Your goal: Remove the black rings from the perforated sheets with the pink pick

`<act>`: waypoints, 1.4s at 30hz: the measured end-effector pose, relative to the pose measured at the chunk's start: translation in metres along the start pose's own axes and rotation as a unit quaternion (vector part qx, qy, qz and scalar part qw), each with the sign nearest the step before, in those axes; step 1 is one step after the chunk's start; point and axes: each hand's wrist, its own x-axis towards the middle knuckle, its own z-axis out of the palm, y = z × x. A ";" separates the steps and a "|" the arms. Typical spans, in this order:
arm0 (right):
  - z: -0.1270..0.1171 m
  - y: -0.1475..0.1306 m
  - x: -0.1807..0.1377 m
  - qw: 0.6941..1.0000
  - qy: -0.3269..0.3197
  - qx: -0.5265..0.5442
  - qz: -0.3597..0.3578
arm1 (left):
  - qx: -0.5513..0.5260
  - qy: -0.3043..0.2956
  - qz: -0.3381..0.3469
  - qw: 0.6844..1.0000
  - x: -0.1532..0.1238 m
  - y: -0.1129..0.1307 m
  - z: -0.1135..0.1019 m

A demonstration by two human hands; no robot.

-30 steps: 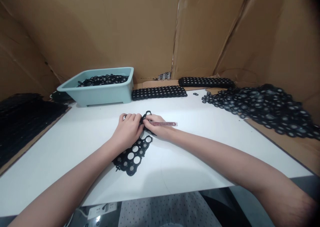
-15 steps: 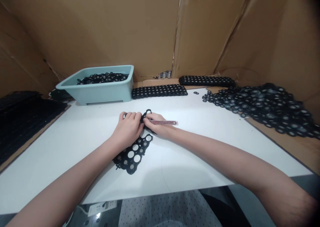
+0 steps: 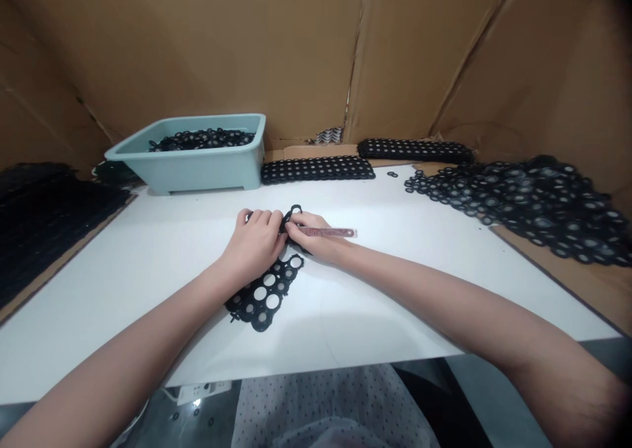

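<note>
A black rubber-looking sheet full of round holes (image 3: 260, 294) lies on the white table, with its lower part showing below my hands. My left hand (image 3: 257, 237) is closed over the upper part of it, fingers curled and pressing down. Close beside it, my right hand (image 3: 316, 243) pinches a narrow flat tool (image 3: 330, 232) with reddish print and a hole at its end. The tool's working tip is hidden between my hands. A black ring of the sheet (image 3: 295, 209) sticks up just past my right fingertips.
A pale blue tub (image 3: 212, 172) of black rings stands at the back left. Two stacks of perforated black sheets (image 3: 318, 169) lie along the back. A heap of black rings (image 3: 528, 204) spreads at the right, and a dark pile (image 3: 44, 218) sits at the left edge.
The whole view has shifted slightly, with the table and its contents sitting a little higher. My hands keep nearly the same grip on the sheet and the tool.
</note>
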 end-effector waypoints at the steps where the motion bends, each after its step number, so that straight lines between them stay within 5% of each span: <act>1: 0.000 0.000 0.000 1.000 0.002 0.000 -0.003 | 0.007 0.000 0.001 1.000 0.000 0.000 0.000; 42: 0.004 0.004 0.003 1.000 0.015 0.003 -0.011 | -0.037 0.021 -0.009 0.999 -0.002 -0.004 0.004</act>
